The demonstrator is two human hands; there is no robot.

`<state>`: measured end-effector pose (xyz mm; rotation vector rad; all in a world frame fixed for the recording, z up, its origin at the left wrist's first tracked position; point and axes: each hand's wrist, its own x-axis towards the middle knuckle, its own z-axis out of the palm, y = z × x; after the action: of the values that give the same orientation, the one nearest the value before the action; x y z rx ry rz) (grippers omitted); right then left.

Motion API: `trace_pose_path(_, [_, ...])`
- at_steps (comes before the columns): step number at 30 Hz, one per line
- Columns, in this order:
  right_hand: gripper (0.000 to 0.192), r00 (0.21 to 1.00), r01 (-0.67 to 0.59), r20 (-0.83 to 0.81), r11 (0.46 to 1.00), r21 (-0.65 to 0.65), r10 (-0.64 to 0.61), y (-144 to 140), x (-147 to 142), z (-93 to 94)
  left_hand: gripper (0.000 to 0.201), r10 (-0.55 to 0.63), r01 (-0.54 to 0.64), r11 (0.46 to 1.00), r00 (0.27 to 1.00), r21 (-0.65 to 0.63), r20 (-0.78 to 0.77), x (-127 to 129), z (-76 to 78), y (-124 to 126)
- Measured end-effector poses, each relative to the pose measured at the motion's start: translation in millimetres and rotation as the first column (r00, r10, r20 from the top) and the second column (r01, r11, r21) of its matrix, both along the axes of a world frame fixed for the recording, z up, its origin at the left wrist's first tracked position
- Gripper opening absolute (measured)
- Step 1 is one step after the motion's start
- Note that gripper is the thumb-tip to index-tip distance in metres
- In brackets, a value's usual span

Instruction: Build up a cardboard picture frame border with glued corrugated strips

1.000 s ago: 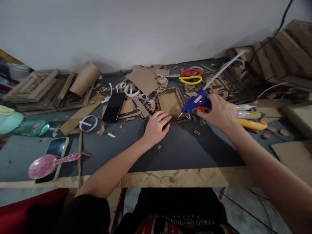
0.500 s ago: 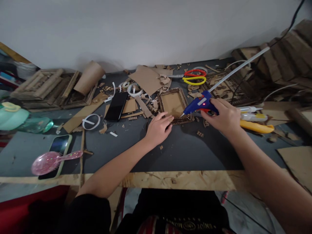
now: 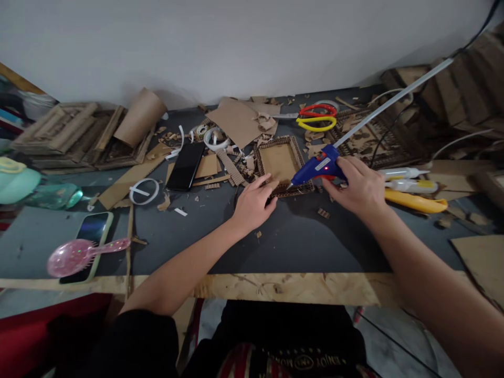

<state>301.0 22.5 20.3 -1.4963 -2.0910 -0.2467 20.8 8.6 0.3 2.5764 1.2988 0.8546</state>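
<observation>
Scene: a person seated at a dark work table (image 3: 299, 236) strewn with cardboard scraps, seen from above, a pale wall across the top of the frame
Right hand: the right hand (image 3: 360, 190), right of centre, is wrapped around the grip of a blue glue gun (image 3: 317, 167)
Glue gun: its tip points down and left, at or just above the lower right corner of a small cardboard frame (image 3: 281, 164); whether tip and frame touch cannot be told; a long white glue stick (image 3: 394, 100) juts from its back toward the upper right of the frame, and a red light shows on its body
Left hand: the left hand (image 3: 252, 203), at centre, lies palm down with fingers (image 3: 264, 185) loosely spread, their tips on the lower left edge of the cardboard frame; it grips nothing
Cardboard frame: flat on the table just above centre, between the 2 hands
Behind the frame: red and yellow scissors (image 3: 317, 116) at upper centre right, beside loose cardboard sheets
Left of the frame: a black phone (image 3: 186, 166) lying face up, with a white ring (image 3: 144, 190) further left
Lower left: a pink hairbrush (image 3: 81, 257) resting across a 2nd phone (image 3: 91, 232) with a lit screen
Right edge: a yellow knife (image 3: 411, 201) and 2 white tubes just beyond the right hand
Upper left: a stack of finished cardboard frames (image 3: 74, 137)
</observation>
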Motion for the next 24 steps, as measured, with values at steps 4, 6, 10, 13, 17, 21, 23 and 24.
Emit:
trace_pose_path(4, [0.04,1.0,-0.009,0.002,1.0,0.006,0.009,-1,-5,-1.2,0.04,0.031,-0.032,0.999,0.999,0.028,0.02,-1,0.6,0])
trace_pose_path(6, [0.039,1.0,-0.007,-0.001,1.0,0.015,0.007,-1,-7,-1.7,0.038,0.039,-0.04,0.998,0.999,0.041,0.015,-1,1.8,0])
trace_pose_path(10, [0.041,1.0,0.008,-0.009,0.999,0.052,-0.007,0,-8,-2.7,0.035,0.049,-0.049,0.998,0.999,0.044,0.015,-1,3.2,0])
trace_pose_path(13, [0.043,1.0,0.003,-0.014,1.0,0.03,-0.003,-1,-9,-2.5,0.034,0.058,-0.058,0.997,0.998,0.05,0.011,0,3.2,0])
trace_pose_path(17, [0.045,1.0,0.003,-0.001,1.0,-0.029,-0.003,-5,-15,0.2,0.034,0.05,-0.052,0.997,0.998,0.057,0.023,-1,3.0,0])
trace_pose_path(21, [0.046,0.997,0.012,0.081,1.0,-0.005,-0.011,-11,-24,1.9,0.035,0.06,-0.06,0.997,0.998,0.04,0.018,-1,3.1,0])
trace_pose_path(23, [0.046,0.993,0.017,0.113,1.0,0.015,-0.019,-12,-28,1.3,0.037,0.073,-0.074,0.997,0.997,0.027,0.013,0,3.1,0])
trace_pose_path(24, [0.047,0.992,0.021,0.125,1.0,0.021,-0.023,-12,-29,0.8,0.037,0.078,-0.078,0.997,0.997,0.025,0.013,0,3.2,0])
